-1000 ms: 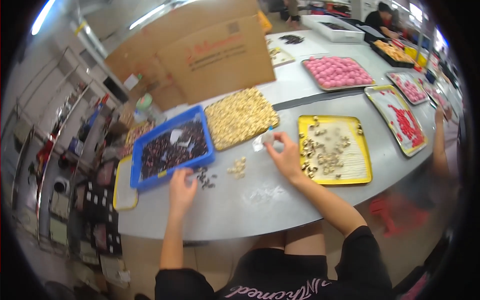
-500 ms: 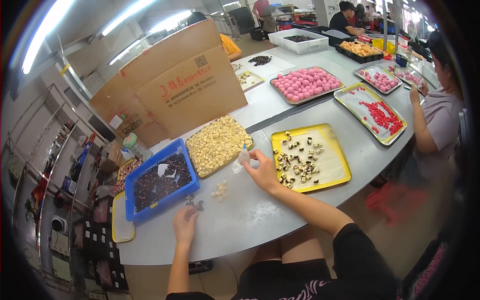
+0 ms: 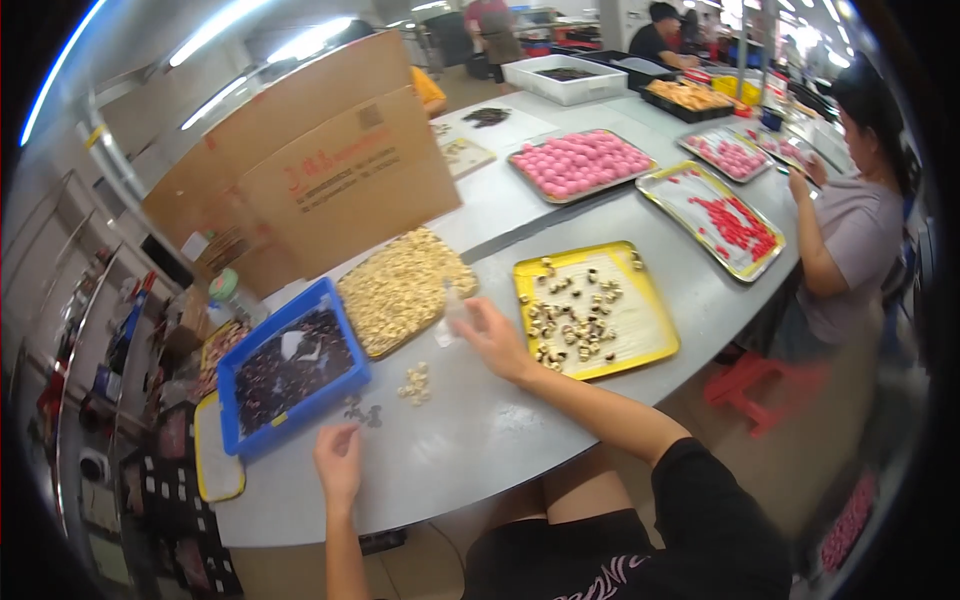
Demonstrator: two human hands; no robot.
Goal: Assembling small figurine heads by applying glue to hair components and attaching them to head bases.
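My right hand (image 3: 497,345) is closed around a small translucent squeeze bottle (image 3: 455,310), held over the grey table beside the tray of cream pieces (image 3: 405,290). Just in front of my left hand (image 3: 338,465) lie a few small dark pieces (image 3: 362,412). The left fingers are pinched together, and what they hold, if anything, is too small to make out. A little heap of cream pieces (image 3: 414,384) rests between my two hands. Right of my right hand, a yellow-rimmed tray (image 3: 655,335) carries several small cream-and-dark pieces.
A blue bin (image 3: 362,375) of dark pieces stands at the left, before a tall cardboard sheet (image 3: 330,170). Trays of pink balls (image 3: 580,163) and red pieces (image 3: 735,225) are farther back. At the right sits a co-worker (image 3: 865,220), near a red stool (image 3: 765,390).
The whole view has shifted, so the table sits farther left. My left hand has drawn back a little from the dark pieces. My right hand keeps its grip on the bottle.
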